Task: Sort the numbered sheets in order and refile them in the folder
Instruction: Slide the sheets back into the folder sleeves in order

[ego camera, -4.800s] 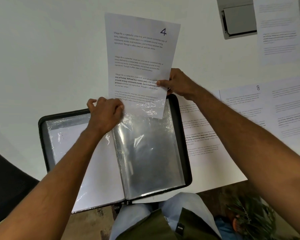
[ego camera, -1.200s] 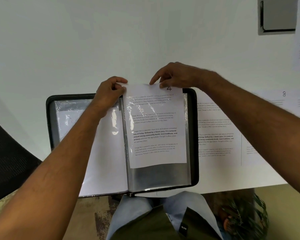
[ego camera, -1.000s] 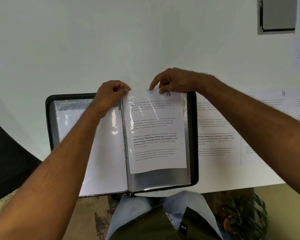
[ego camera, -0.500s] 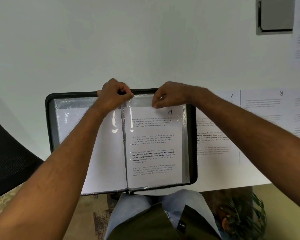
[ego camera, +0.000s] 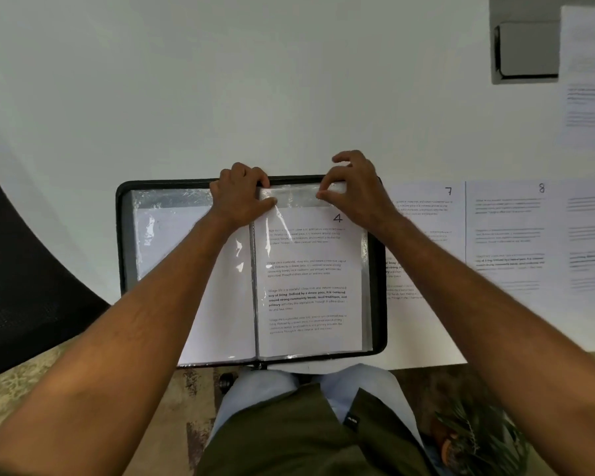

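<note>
Fingers, both hands: left hand [ego camera: 240,194] and right hand [ego camera: 352,187] pinching top edge of clear sleeve [ego camera: 301,195]. Sheet 4 [ego camera: 310,280] inside sleeve, right page of open folder [ego camera: 122,235]. Sheets 7 [ego camera: 426,214] and 8 [ego camera: 505,221] on table [ego camera: 220,80] beyond, right.

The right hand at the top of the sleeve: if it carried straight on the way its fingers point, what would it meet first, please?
The right hand points leftward along the sleeve's top edge, so it would most likely meet the left hand gripping the other corner. Only clear plastic lies between them, though depth is hard to judge.
</note>
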Action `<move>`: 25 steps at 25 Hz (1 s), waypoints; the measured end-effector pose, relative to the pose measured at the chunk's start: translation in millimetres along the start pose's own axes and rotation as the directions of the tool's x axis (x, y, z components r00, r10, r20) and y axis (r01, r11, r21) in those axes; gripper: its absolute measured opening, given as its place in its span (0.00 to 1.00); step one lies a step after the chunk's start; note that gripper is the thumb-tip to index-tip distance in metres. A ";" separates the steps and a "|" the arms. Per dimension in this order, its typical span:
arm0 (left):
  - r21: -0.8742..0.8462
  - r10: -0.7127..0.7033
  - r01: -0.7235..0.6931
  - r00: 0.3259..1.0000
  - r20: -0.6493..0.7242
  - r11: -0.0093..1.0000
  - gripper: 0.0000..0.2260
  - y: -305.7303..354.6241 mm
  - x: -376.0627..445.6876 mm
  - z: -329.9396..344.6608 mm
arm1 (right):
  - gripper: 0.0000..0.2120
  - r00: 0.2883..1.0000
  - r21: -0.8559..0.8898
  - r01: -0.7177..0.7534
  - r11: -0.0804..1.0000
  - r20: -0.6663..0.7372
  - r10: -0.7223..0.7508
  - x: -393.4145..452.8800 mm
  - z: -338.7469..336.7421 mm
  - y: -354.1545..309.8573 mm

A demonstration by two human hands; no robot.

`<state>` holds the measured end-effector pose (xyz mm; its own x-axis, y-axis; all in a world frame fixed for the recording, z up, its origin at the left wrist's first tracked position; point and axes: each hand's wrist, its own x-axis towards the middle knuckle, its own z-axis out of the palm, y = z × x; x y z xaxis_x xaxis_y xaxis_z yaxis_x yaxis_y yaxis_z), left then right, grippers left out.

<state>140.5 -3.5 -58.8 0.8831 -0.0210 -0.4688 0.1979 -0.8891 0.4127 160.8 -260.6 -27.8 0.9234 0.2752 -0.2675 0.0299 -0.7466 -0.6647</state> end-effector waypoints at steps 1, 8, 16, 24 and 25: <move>0.032 0.013 -0.013 1.000 -0.002 0.999 0.19 0.4 -3.9 0.2 | 0.16 0.996 0.089 -0.036 0.995 -0.072 0.043 -8.8 0.4 0.0; 0.243 0.142 -0.121 0.987 -0.071 0.963 0.43 -7.9 -69.8 38.1 | 0.40 0.880 0.446 -0.424 0.788 -0.002 0.475 -93.4 16.0 19.4; 0.006 0.104 -0.104 0.993 0.054 0.995 0.36 -10.3 -172.6 78.1 | 0.16 0.799 0.514 -0.571 0.641 0.169 0.576 -183.4 50.8 4.9; -0.658 -0.158 0.286 0.956 0.248 0.696 0.18 -15.9 -189.0 44.4 | 0.12 0.746 0.604 -0.652 0.458 0.404 0.530 -192.8 61.3 -78.9; -0.710 -0.170 0.329 0.943 0.287 0.622 0.17 -21.9 -188.8 40.3 | 0.10 0.761 0.606 -0.638 0.476 0.401 0.510 -191.0 67.5 -90.2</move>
<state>-47.7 1.5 -10.8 0.6768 0.0005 -0.7362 0.7156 -0.2354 0.6577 -44.1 -204.9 36.1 0.5647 0.0721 -0.8222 -0.8064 -0.1639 -0.5682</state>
